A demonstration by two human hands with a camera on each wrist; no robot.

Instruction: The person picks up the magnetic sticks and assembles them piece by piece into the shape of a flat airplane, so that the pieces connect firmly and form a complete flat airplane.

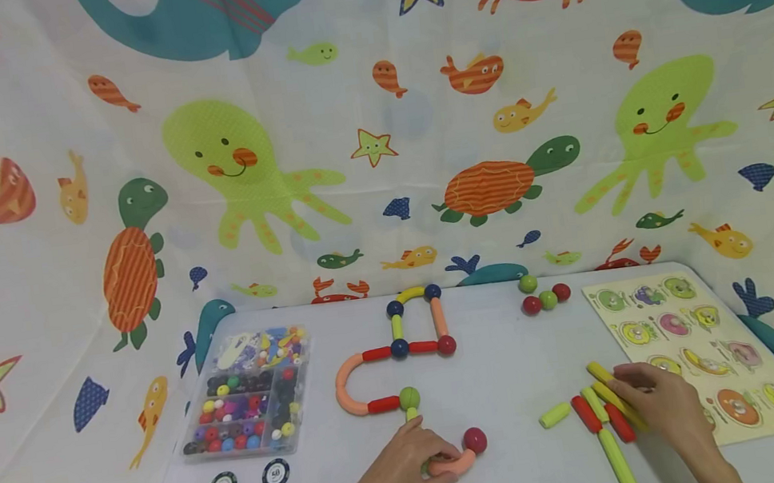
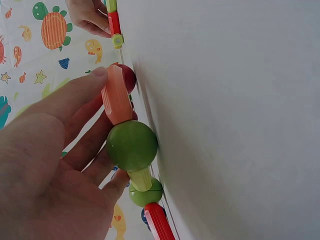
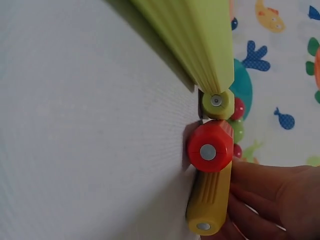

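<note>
Right hand (image 1: 661,405) is pinching a yellow rod (image 1: 607,394), its long axis slanting forward and leftward, well to the right of the left hand (image 1: 404,469), which is holding a peach curved rod (image 1: 461,463) tipped with a red ball (image 1: 475,440).

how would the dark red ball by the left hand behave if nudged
Being round, the dark red ball would probably roll if free. It touches the end of the salmon curved piece that the left hand pinches, so it may drag or swing with that instead. Its glossy surface could be slippery.
</note>
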